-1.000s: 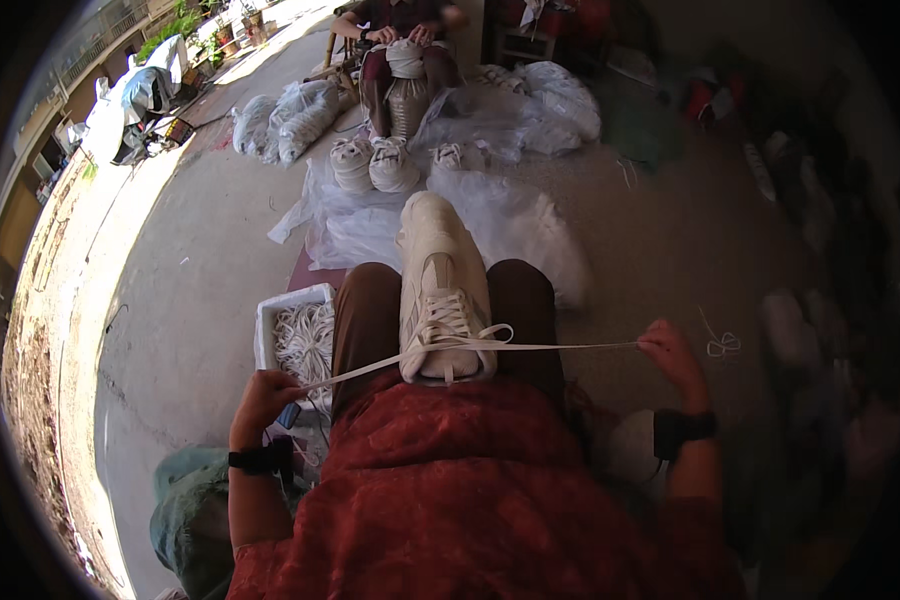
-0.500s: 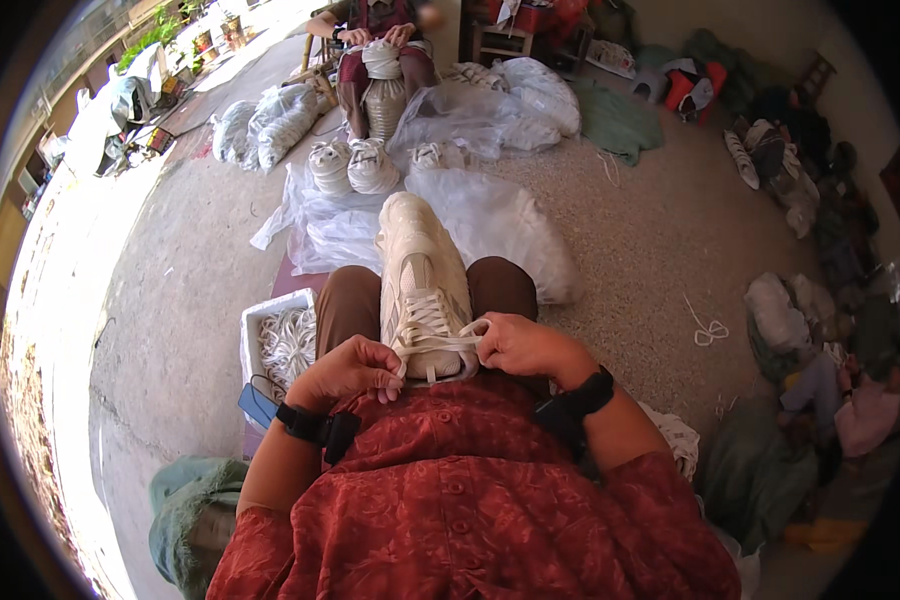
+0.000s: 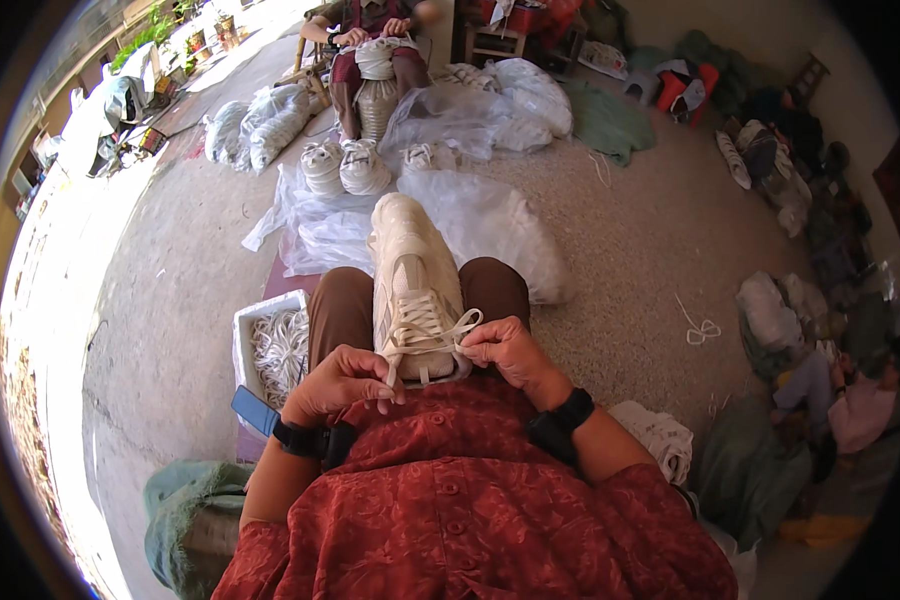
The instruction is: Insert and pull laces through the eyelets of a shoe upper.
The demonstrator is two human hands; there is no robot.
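Left hand [image 3: 338,382]: curled at the near end of the shoe, grip pinching a lace end.
Right hand [image 3: 511,352]: just beside it, fingers pressed together on the other lace end.
Shoe [image 3: 413,285]: cream, lying along the lap, toe pointing away.
Laces [image 3: 425,325]: white, crossed over the tongue.
Box [image 3: 267,345]: white, by the left knee, full of laces.
Plastic sheet [image 3: 320,235]: on the floor beyond.
Other person [image 3: 370,40]: seated far off.

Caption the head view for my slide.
Both hands, left hand and right hand, pinch white laces on a cream sneaker.
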